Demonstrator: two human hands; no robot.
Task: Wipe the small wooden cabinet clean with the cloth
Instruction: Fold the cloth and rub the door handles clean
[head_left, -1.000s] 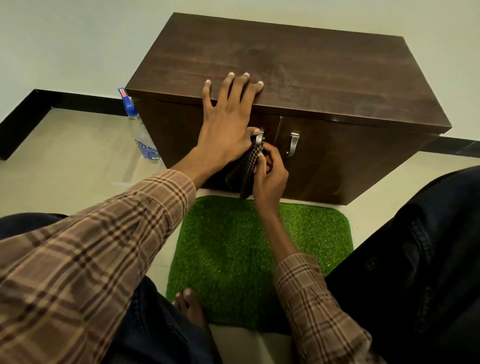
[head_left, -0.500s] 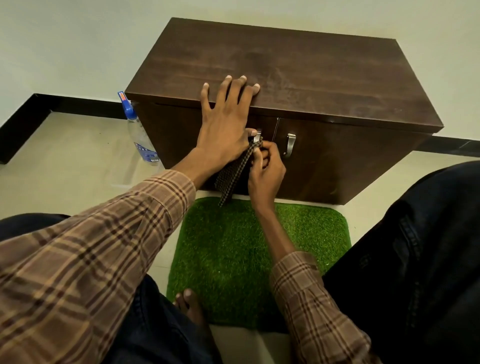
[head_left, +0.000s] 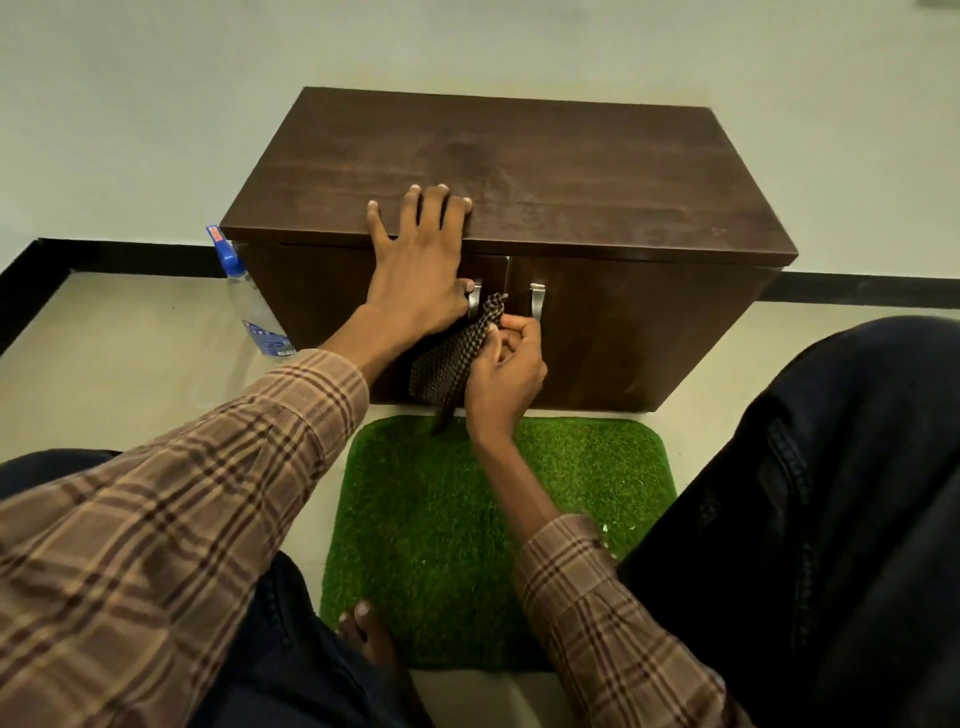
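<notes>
A small dark wooden cabinet (head_left: 571, 171) with two front doors and two metal handles stands against the wall. My left hand (head_left: 415, 260) lies flat over its front top edge, fingers spread on the top, thumb by the left door handle (head_left: 474, 301). My right hand (head_left: 504, 374) grips a dark checked cloth (head_left: 452, 358) and presses its upper end against the door front between the two handles. The cloth's lower end hangs down toward the mat. The right door handle (head_left: 536, 301) is uncovered.
A clear spray bottle (head_left: 249, 306) with a blue nozzle stands on the floor at the cabinet's left side. A green grass mat (head_left: 493, 519) lies in front of the cabinet, with my bare foot (head_left: 369, 639) at its near edge. My knees flank the view.
My right hand has shifted the cloth slightly right and up, off the left handle toward the gap between the doors. The head camera has pulled back; my left hand stays on the edge.
</notes>
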